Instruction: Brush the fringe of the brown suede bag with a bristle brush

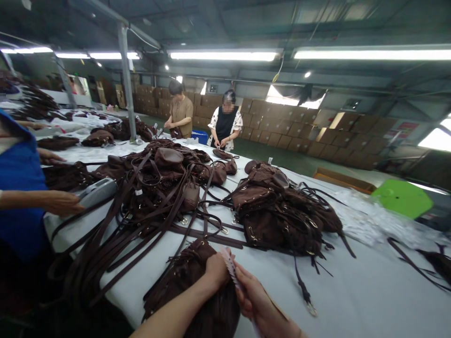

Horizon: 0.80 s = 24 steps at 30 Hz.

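Note:
A dark brown bag with a gathered, fringed top lies at the near table edge, under my forearms. My left hand is closed over the top of this bag, at the upper end of a white strip with dark marks. Pinched between the fingers and thumb of my right hand is the same strip, which is tilted and runs down behind the hand. What the strip is exactly, and whether it is fixed to the bag, I cannot make out. My left fingertips are partly hidden.
Brown bags and long straps are heaped at left, with another bag pile ahead right. A co-worker in blue reaches in from the left. Two people stand across the white table. Clear plastic and a green panel lie right.

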Tool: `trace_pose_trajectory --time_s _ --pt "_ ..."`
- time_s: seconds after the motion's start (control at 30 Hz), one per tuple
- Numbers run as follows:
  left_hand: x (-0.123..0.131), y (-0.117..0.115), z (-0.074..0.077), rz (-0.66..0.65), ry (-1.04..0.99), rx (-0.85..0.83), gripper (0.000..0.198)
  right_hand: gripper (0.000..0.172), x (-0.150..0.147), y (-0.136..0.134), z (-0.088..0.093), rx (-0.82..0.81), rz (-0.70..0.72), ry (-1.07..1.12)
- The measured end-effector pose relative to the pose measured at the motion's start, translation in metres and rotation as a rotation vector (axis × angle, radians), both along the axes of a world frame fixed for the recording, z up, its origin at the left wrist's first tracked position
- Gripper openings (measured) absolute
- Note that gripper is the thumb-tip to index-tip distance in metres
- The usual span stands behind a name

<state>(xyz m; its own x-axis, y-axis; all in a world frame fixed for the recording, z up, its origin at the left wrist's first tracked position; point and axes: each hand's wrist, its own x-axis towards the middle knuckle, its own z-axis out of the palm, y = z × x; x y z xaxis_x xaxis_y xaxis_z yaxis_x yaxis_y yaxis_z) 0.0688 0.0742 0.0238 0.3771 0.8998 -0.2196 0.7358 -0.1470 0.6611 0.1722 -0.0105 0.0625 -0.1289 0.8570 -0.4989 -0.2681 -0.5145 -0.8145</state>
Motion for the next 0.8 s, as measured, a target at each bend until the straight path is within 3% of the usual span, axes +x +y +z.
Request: trace_pose_trajectory --time_s 0.07,0.3,0.37,0.43,0.5,0.57,0.67,0.8 --pt "0.012 -0.001 -0.006 0.014 0.095 0.045 0.039 0.044 0.004 -0.007 -0.002 -0.045 -0.047 0.004" --pt "0.036 -0.009 -0.027 -0.017 0.226 0.102 0.036 0.027 0.016 -0.020 -0.007 -0.242 -0.193 -0.030" --pt "0.034 -0.007 -0.032 -0.005 0.231 0.102 0.036 0.025 0.010 -0.027 -0.007 -0.219 -0.180 -0.011" --pt "0.026 0.003 -0.033 0.040 0.230 0.088 0.036 0.035 0.002 -0.041 -0.002 -0.106 -0.068 0.041" --pt "0.011 0.018 -0.032 0.118 0.225 0.073 0.036 0.052 0.000 -0.056 0.008 0.059 0.027 0.093" --pt "-0.003 0.031 -0.028 0.179 0.187 0.080 0.034 0.066 0.010 -0.067 0.020 0.173 -0.030 0.047" --pt "-0.017 0.039 -0.020 0.146 0.035 0.143 0.029 0.074 0.047 -0.065 0.034 0.123 -0.182 -0.224" --pt "-0.020 0.036 0.003 0.016 -0.222 0.288 0.030 0.074 0.088 -0.031 0.039 0.077 -0.145 -0.457"
